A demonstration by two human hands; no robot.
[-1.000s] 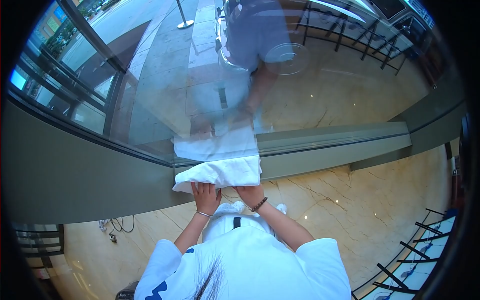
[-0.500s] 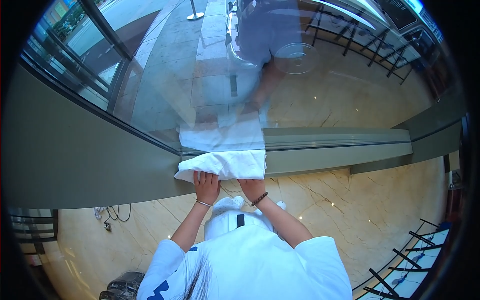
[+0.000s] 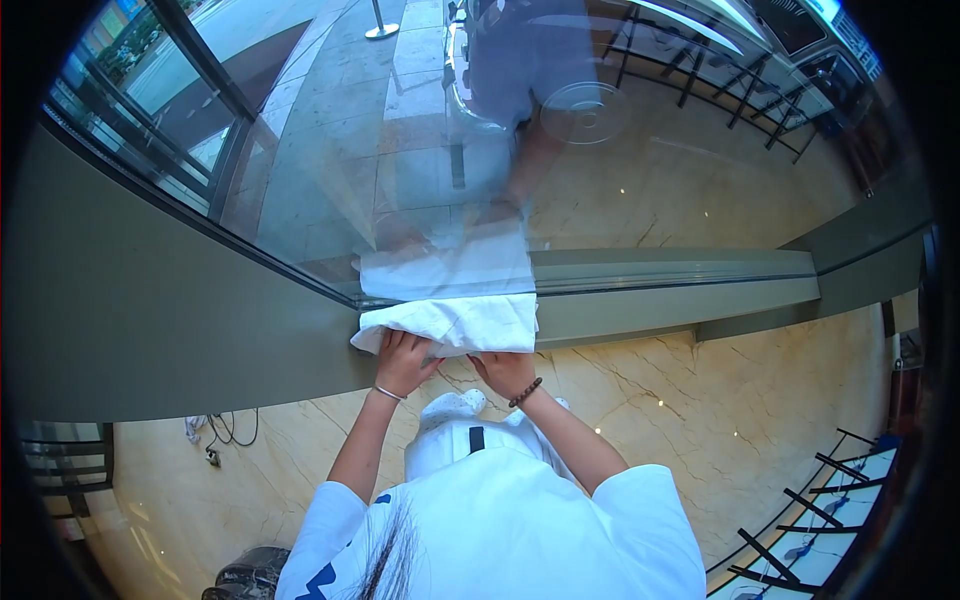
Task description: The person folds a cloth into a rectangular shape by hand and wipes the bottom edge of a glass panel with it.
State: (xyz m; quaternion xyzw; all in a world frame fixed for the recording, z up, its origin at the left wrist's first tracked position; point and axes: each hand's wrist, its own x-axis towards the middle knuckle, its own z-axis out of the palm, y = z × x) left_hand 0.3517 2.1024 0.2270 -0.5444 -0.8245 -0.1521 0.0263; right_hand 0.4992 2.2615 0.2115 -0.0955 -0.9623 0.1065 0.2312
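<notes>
A white cloth [image 3: 460, 322] lies folded over the narrow grey ledge [image 3: 680, 308] at the foot of a large glass pane [image 3: 330, 200], and its reflection shows in the glass. My left hand [image 3: 404, 362], with a thin bangle at the wrist, rests on the cloth's front edge near its left end, fingers on the fabric. My right hand [image 3: 505, 374], with a beaded bracelet, is at the front edge near the right end. Its fingertips are partly hidden beneath the cloth.
A broad grey panel [image 3: 190, 310] curves away to the left. Cables with a plug [image 3: 213, 456] lie on the marble floor [image 3: 640, 420]. A dark object [image 3: 250, 572] is at the lower left. Black-framed racks [image 3: 800, 545] stand at the lower right.
My left hand has shifted slightly up onto the cloth, and its fingers have turned a little to the right. My right hand stays at the front edge. The view has tilted slightly.
</notes>
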